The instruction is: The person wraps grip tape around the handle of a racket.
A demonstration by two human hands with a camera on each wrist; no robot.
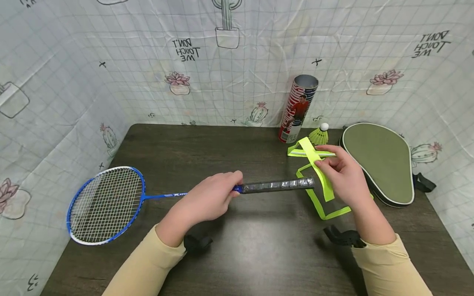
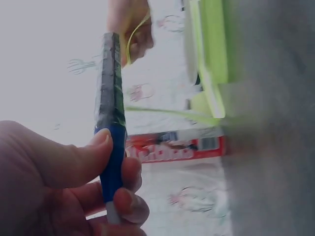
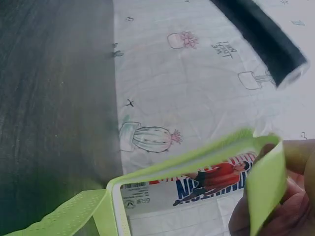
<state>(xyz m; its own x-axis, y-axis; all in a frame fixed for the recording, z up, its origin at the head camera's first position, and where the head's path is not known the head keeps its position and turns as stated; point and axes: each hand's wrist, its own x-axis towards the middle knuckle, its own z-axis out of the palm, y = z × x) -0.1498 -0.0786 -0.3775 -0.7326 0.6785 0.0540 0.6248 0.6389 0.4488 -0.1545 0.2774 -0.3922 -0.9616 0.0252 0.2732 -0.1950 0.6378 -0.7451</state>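
My left hand (image 1: 211, 197) grips a blue-and-white badminton racket (image 1: 163, 197) at the blue cone just below its handle. The strung head lies out to the left, and the dark, shiny handle (image 2: 112, 81) points right. In my right hand (image 1: 346, 176), thumb and fingers pinch one end of a neon yellow grip tape (image 1: 326, 187), just beyond the handle's butt. The rest of the tape trails in loose bends over the table. Small perforations and a pale line along the tape (image 3: 74, 209) show in the right wrist view.
A red, white and blue shuttlecock tube (image 1: 296, 111) stands open-topped at the back of the dark table (image 1: 252, 255). Beside it sits a yellow shuttlecock (image 1: 319, 135), cork up. An olive paddle-shaped case (image 1: 381, 160) lies on the right. Printed cloth (image 1: 140, 41) hangs around the table.
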